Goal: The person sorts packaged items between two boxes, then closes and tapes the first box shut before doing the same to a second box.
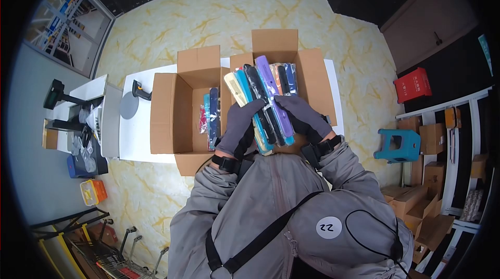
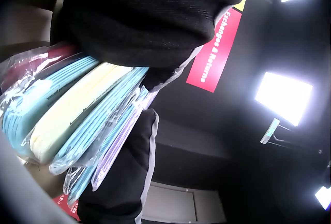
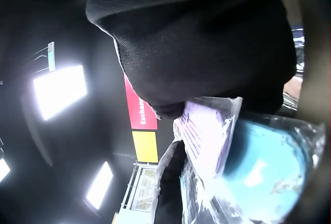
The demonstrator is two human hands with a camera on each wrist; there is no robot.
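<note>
Both gloved hands hold a row of plastic-wrapped, flat folded packs on edge over the right cardboard box (image 1: 317,81). My left hand (image 1: 240,123) grips the row's left side, where a cream pack (image 1: 235,89) and light blue packs (image 2: 83,151) sit. Black packs (image 1: 255,78) stand in the middle. My right hand (image 1: 302,115) grips the right side, against a purple pack (image 1: 268,78). In the right wrist view, the purple pack's end lies beside a light blue pack (image 3: 269,167) in clear film. Further packs (image 1: 288,78) in orange, black and blue stand inside the right box.
A second open cardboard box (image 1: 179,112) stands to the left, with blue packs (image 1: 214,115) and a pink packet (image 1: 202,118) inside. Both boxes rest on a white table (image 1: 140,138). A handheld scanner (image 1: 139,90) lies at its left. A teal stool (image 1: 398,145) stands right.
</note>
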